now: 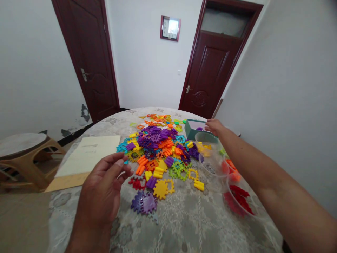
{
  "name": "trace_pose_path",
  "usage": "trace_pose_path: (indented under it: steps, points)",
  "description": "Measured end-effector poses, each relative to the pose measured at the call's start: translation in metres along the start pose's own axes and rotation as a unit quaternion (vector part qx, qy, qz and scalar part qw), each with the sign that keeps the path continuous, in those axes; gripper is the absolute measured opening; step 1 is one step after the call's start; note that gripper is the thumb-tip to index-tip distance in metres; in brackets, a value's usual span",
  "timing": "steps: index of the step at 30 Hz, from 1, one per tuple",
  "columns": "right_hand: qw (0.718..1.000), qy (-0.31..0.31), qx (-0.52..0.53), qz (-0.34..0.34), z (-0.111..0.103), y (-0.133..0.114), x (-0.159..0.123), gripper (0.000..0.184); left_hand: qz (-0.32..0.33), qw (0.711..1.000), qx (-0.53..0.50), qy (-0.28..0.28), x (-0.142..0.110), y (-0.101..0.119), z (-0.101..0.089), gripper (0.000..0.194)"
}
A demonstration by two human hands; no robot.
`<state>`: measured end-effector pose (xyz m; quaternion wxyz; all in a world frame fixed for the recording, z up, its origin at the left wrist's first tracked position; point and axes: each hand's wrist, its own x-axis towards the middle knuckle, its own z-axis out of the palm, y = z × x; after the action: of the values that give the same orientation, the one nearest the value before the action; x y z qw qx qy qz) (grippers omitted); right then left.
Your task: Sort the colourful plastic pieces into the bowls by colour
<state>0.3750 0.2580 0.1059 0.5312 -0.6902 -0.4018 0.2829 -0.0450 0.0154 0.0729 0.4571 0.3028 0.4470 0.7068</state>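
Note:
My left hand hovers at the left side of the toy pile, palm inward, its fingers loosely bent and apart, with nothing visible in it. Over the right end of a green box reaches my right hand, fingers stretched out and no piece visible in them. Inside that box lies a purple piece. A heap of plastic interlocking building pieces, mostly purple on top, spreads across the table. Closer to me are a yellow gear-edged piece and a purple square piece.
Clear plastic bowls stand at the right; one holds red pieces, another orange ones. Pale paper sheets lie on the left of the patterned tablecloth. A stool stands beyond the table's left edge.

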Motion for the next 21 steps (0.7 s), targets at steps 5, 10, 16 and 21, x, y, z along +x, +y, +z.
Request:
trace_pose_path:
  steps: [5, 10, 16, 21]
  points:
    - [0.996, -0.077, -0.012, -0.038, 0.003, -0.016, -0.055, 0.016, 0.018, 0.999, 0.007, 0.046, 0.008, -0.014, -0.013, 0.036]
    - [0.875, -0.356, -0.239, -0.224, 0.006, -0.021, -0.175, 0.022, 0.004, 0.998, 0.019, 0.053, 0.017, -0.033, -0.024, 0.034]
    - [0.761, -0.382, -0.370, -0.370, 0.037, 0.031, -0.318, 0.040, -0.002, 0.998, 0.060, 0.005, 0.015, -0.050, -0.021, 0.033]
    - [0.772, -0.325, -0.435, -0.330, 0.057, 0.072, -0.338, 0.051, 0.010, 0.983, 0.172, -0.064, 0.008, -0.057, -0.016, 0.031]
